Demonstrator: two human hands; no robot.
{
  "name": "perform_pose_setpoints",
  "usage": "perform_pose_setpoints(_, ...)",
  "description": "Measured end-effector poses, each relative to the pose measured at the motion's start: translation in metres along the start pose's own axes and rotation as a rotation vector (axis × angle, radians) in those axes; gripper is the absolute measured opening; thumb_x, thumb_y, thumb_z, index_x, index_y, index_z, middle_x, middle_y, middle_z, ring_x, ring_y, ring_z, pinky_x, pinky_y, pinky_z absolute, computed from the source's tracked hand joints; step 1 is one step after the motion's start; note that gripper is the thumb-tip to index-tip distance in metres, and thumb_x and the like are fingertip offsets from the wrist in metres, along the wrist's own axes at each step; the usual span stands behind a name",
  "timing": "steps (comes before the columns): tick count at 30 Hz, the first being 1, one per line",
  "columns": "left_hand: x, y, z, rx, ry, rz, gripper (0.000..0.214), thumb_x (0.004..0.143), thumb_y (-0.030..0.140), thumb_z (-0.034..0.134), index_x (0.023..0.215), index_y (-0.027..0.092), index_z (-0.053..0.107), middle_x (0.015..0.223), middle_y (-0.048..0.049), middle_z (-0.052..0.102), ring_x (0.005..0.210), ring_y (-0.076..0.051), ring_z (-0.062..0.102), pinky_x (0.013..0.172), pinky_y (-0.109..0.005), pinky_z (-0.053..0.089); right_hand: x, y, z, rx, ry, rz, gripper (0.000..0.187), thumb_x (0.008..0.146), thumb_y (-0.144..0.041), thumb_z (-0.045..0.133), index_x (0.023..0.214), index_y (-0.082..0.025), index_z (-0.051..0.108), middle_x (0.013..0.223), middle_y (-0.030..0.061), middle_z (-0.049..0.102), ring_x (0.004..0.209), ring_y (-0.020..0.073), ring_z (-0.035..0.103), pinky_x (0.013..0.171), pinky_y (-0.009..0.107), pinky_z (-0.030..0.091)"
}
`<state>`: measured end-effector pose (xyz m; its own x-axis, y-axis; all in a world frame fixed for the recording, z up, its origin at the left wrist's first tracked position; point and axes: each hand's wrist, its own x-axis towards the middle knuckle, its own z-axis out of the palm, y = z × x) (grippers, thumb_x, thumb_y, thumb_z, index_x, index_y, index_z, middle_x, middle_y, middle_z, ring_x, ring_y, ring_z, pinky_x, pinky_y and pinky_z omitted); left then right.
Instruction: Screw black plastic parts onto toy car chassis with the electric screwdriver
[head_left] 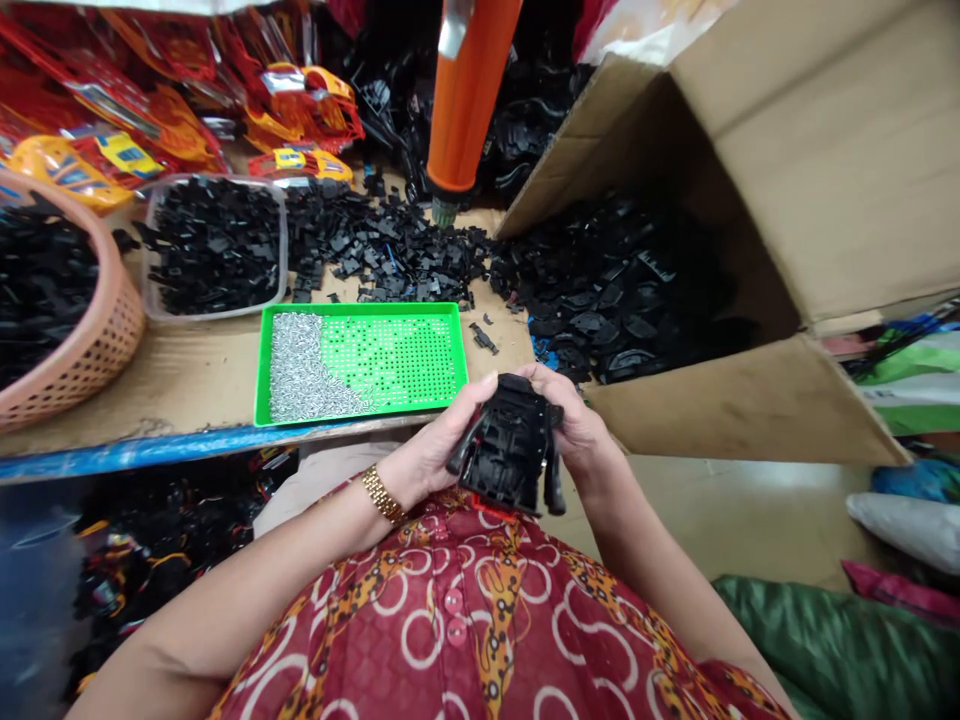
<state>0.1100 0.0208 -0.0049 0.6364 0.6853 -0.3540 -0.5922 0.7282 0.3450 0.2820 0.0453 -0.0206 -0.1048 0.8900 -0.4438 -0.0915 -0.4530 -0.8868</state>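
Observation:
Close to my body I hold a black plastic toy car chassis (506, 450), a bit of red showing at its lower edge. My left hand (442, 440) is closed around its left side, thumb near the top. On the opposite side my right hand (574, 415) grips it, fingers wrapped over the far end. Just beyond my hands lies a green perforated tray (397, 360) with a heap of small silver screws (304, 370) at its left. An orange electric screwdriver (461, 110) hangs tip-down above the work surface.
Small black parts (405, 245) lie across the cardboard-covered table. A clear tub (217, 245) and a pink basket (112, 310) hold more. Red and orange car bodies (300, 100) are piled at the back left. At right stands an open cardboard box (750, 400) of black pieces.

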Motion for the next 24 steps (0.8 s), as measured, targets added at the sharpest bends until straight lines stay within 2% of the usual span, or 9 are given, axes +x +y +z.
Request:
perform_pose_setpoints(3,-0.004,-0.004,-0.008,0.134,0.095,0.047,0.053,0.075,0.06,0.084,0.103,0.016,0.071,0.083,-0.0037,0.074,0.072,-0.016,0.066,0.066,-0.027,0.052,-0.002,-0.012,-0.003,-0.105,-0.082,-0.051,0.034,0.064,-0.041,0.084,0.083,-0.02,0.066,0.068,-0.0023,0.064,0.057,0.0113,0.052,0.051,0.023,0.038)
perform_pose_setpoints(6,-0.006,-0.003,-0.015,0.318,0.19,0.102,0.039,0.078,0.05,0.081,0.099,0.019,0.067,0.086,-0.0017,0.069,0.073,-0.015,0.059,0.065,-0.027,0.046,-0.005,-0.024,-0.007,-0.301,-0.234,-0.188,0.03,0.071,-0.037,0.079,0.09,-0.021,0.061,0.069,-0.0031,0.061,0.058,0.0115,0.052,0.053,0.024,0.04)
perform_pose_setpoints(8,-0.009,0.001,-0.02,0.466,0.191,0.119,0.03,0.082,0.045,0.075,0.096,0.02,0.065,0.085,-0.0007,0.065,0.072,-0.015,0.055,0.065,-0.027,0.043,-0.009,-0.03,-0.007,-0.436,-0.313,-0.275,0.025,0.075,-0.033,0.075,0.091,-0.021,0.059,0.071,-0.0031,0.06,0.06,0.0106,0.052,0.054,0.024,0.041)
perform_pose_setpoints(10,-0.014,0.005,-0.022,0.639,0.159,0.119,0.02,0.086,0.039,0.067,0.092,0.02,0.064,0.083,0.0005,0.06,0.072,-0.015,0.05,0.064,-0.028,0.039,-0.012,-0.036,-0.006,-0.568,-0.339,-0.355,0.021,0.077,-0.029,0.073,0.089,-0.021,0.059,0.072,-0.0034,0.059,0.06,0.0098,0.051,0.056,0.024,0.041)
perform_pose_setpoints(13,-0.022,0.011,-0.02,0.889,0.104,0.14,0.017,0.089,0.035,0.055,0.093,0.02,0.063,0.086,0.0004,0.058,0.077,-0.016,0.049,0.066,-0.029,0.038,-0.015,-0.041,0.0,-0.731,-0.399,-0.435,0.022,0.077,-0.028,0.077,0.09,-0.02,0.061,0.07,-0.0051,0.057,0.061,0.0091,0.049,0.056,0.023,0.04)
perform_pose_setpoints(17,-0.033,0.018,-0.007,1.105,0.044,0.226,0.018,0.091,0.038,0.051,0.085,0.021,0.058,0.085,0.0006,0.056,0.081,-0.018,0.049,0.073,-0.03,0.04,-0.017,-0.051,0.008,-0.741,-0.502,-0.431,0.021,0.072,-0.022,0.075,0.084,-0.02,0.059,0.066,-0.0076,0.053,0.058,0.0073,0.045,0.051,0.021,0.034)
perform_pose_setpoints(20,-0.039,0.024,0.003,1.16,-0.014,0.257,0.022,0.094,0.04,0.05,0.083,0.022,0.056,0.082,0.0014,0.054,0.078,-0.017,0.048,0.072,-0.03,0.039,-0.021,-0.061,0.011,-0.681,-0.576,-0.43,0.025,0.074,-0.028,0.079,0.083,-0.02,0.057,0.067,-0.0067,0.055,0.059,0.0077,0.047,0.052,0.021,0.037)
perform_pose_setpoints(24,-0.043,0.031,0.009,1.196,-0.004,0.252,0.019,0.091,0.036,0.048,0.083,0.021,0.058,0.076,0.0028,0.05,0.071,-0.016,0.043,0.067,-0.029,0.036,-0.025,-0.068,0.015,-0.634,-0.581,-0.41,0.022,0.074,-0.025,0.076,0.08,-0.021,0.056,0.066,-0.0067,0.055,0.059,0.0077,0.047,0.052,0.021,0.038)
